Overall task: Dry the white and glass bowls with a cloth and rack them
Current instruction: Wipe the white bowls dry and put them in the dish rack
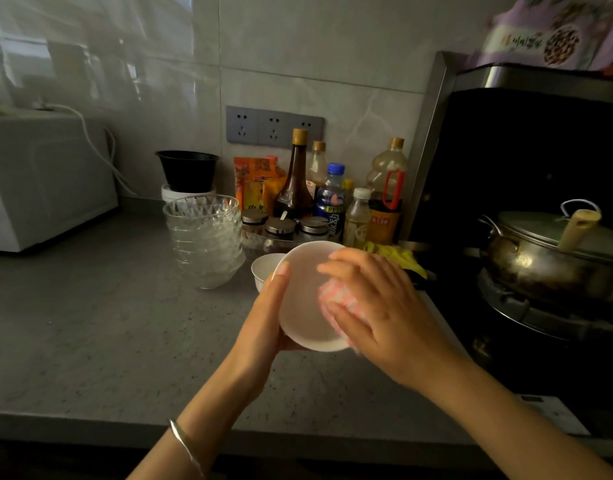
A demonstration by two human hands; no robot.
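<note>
My left hand (267,317) grips a white bowl (303,299) by its rim, tilted above the grey counter, with the thumb over the edge. My right hand (377,306) presses a pink-and-white checked cloth (332,301) into the bowl's inside, fingers spread over the cloth. A second, smaller white bowl (265,266) stands on the counter just behind. To its left is a stack of several cut-glass bowls (204,237). No rack is in view.
Sauce bottles (294,178), lidded spice jars (281,226) and packets crowd the back wall. A black bowl (188,169) sits on a white container. A white microwave (45,181) stands at left. At right are a stove and a lidded metal pot (554,254); a yellow cloth (398,254) lies nearby.
</note>
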